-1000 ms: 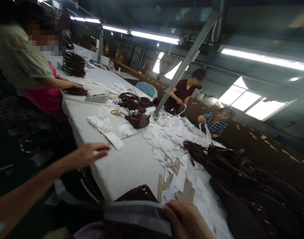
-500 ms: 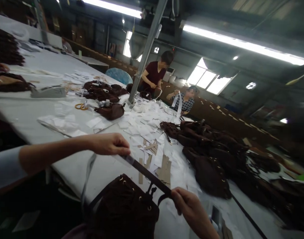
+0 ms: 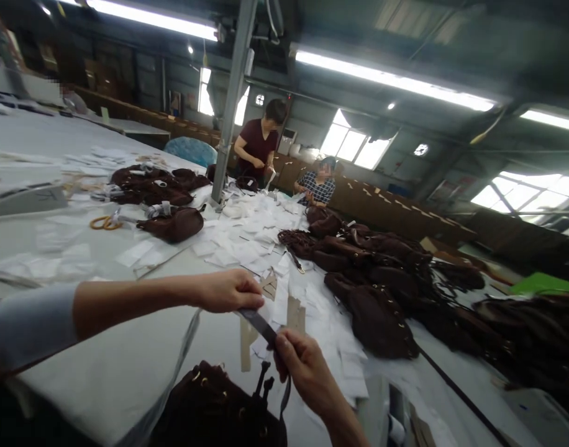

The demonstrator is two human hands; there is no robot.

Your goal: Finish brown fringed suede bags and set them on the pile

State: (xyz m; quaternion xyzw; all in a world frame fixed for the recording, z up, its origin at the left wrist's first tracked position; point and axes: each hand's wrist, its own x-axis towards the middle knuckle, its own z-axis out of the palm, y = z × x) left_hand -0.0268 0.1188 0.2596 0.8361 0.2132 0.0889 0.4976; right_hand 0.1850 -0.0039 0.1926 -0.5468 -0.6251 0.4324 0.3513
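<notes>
A dark brown strap (image 3: 264,329) is stretched between my two hands, with a greyish shine like thin plastic over it. My left hand (image 3: 233,290) is closed on its upper end. A short way along, my right hand (image 3: 300,363) pinches the strap, and a dark end hangs below those fingers. Under both hands sits a dark brown bag (image 3: 214,410) with gold eyelets and short knotted cords, its lower part cut off by the frame. A long greyish, plastic-looking strip (image 3: 184,354) hangs from near my left hand down beside the bag.
White paper scraps (image 3: 247,230) cover the table's middle. Brown bags are heaped to the right (image 3: 377,310) and further back left (image 3: 149,183). Yellow-handled scissors (image 3: 105,222) and a grey tape dispenser (image 3: 28,198) lie left. A metal post (image 3: 231,105) rises ahead; two co-workers are beyond.
My right hand has slid up the strap, so the hands are closer together. My view has turned right. The seated co-worker has lowered the white strips held up before.
</notes>
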